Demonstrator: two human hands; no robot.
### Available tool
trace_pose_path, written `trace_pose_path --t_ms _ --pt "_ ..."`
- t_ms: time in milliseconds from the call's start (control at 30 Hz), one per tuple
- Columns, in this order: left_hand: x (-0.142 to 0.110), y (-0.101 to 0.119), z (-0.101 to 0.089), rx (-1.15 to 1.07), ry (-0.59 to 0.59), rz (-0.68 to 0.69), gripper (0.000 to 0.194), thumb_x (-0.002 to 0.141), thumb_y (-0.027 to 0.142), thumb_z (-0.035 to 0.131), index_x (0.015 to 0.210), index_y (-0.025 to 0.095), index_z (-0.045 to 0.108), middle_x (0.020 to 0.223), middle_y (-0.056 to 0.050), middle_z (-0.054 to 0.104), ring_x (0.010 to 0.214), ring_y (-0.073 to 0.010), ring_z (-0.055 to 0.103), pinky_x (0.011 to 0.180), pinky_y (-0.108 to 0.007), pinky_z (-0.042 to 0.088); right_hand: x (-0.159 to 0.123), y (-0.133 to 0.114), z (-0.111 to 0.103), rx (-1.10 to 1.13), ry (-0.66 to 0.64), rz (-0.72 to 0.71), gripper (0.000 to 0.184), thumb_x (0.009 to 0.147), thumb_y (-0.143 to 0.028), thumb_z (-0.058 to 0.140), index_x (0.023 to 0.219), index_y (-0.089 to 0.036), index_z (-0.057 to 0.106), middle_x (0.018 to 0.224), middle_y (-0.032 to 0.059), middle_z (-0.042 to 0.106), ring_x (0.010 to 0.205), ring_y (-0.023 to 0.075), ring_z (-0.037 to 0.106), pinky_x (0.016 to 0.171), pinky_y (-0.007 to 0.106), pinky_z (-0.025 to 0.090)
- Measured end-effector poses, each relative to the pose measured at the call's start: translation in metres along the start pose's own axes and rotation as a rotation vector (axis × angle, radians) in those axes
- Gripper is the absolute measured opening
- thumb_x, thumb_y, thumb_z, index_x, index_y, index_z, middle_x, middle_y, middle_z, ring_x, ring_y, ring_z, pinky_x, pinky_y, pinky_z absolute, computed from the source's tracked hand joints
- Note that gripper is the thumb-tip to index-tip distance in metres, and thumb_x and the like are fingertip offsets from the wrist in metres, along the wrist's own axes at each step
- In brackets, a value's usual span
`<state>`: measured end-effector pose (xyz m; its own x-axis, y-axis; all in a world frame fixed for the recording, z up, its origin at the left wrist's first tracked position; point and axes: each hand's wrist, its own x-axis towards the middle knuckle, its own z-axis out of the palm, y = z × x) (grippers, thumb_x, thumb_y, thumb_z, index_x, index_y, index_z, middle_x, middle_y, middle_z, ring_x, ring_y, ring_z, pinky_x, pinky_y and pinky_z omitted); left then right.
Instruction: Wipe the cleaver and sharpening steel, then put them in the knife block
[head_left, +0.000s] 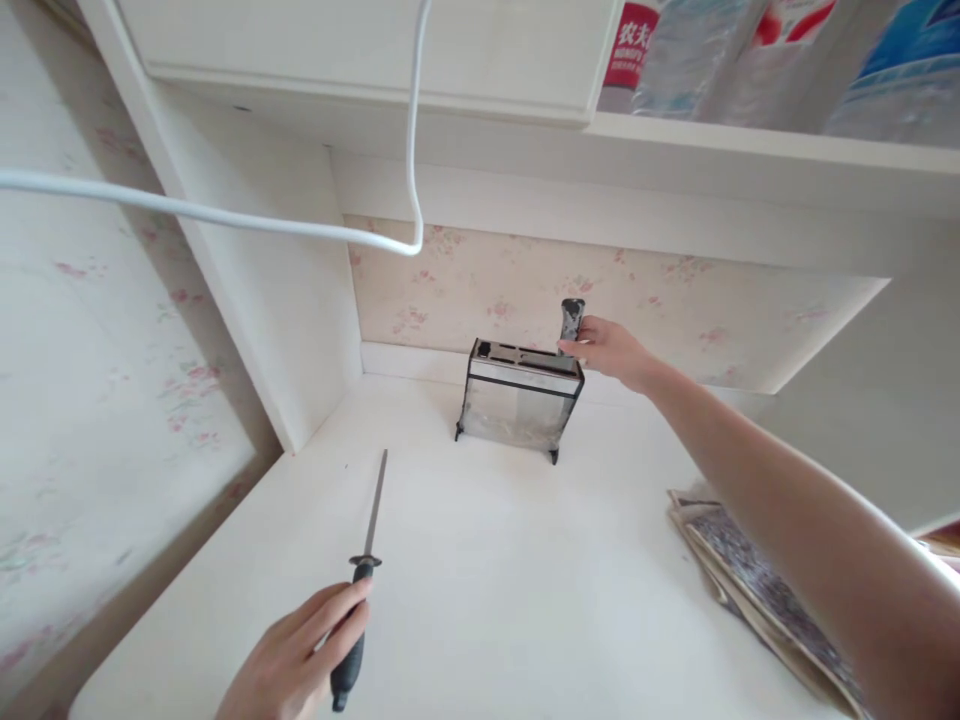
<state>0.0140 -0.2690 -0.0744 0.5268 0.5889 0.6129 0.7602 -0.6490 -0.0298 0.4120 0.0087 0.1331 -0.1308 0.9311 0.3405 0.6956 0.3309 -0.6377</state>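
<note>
My left hand is closed around the black handle of a sharpening steel, whose thin rod points away over the white counter. My right hand reaches to the back and grips the grey handle of a knife that stands in the right end of a clear knife block. The knife's blade is hidden inside the block. The block stands against the flowered back wall.
A folded patterned cloth or stack of papers lies at the counter's right edge. A white cable hangs across at the upper left. An overhead shelf holds bottles. A white side panel closes the left.
</note>
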Motion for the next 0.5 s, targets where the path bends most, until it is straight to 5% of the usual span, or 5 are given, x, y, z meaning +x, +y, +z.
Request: trace_pose_path --t_ms 333,500 --pt "-0.024 -0.002 0.001 -0.086 0.010 -0.100 0.056 0.078 -0.008 0.031 0.121 0.018 0.056 0.126 -0.008 0.060 0.114 -0.0163 0.058 0.093 -0.024 0.050 0.019 -0.050 -0.071 0.247 0.121 -0.139 0.050 0.074 -0.030 0.067 0.113 -0.002 0.054 0.109 0.0202 0.065 0.072 0.0040 0.060 0.068 0.028 0.045" --pt "-0.020 0.006 0.002 -0.012 0.123 -0.213 0.035 0.081 0.007 0.059 0.115 0.016 0.058 0.117 -0.009 0.065 0.101 -0.0197 0.065 0.089 -0.028 0.052 -0.018 -0.070 -0.073 0.229 0.342 -0.327 0.041 0.077 -0.030 0.066 0.110 -0.010 0.055 0.106 0.0135 0.067 0.081 0.0083 0.063 0.068 0.028 0.049"
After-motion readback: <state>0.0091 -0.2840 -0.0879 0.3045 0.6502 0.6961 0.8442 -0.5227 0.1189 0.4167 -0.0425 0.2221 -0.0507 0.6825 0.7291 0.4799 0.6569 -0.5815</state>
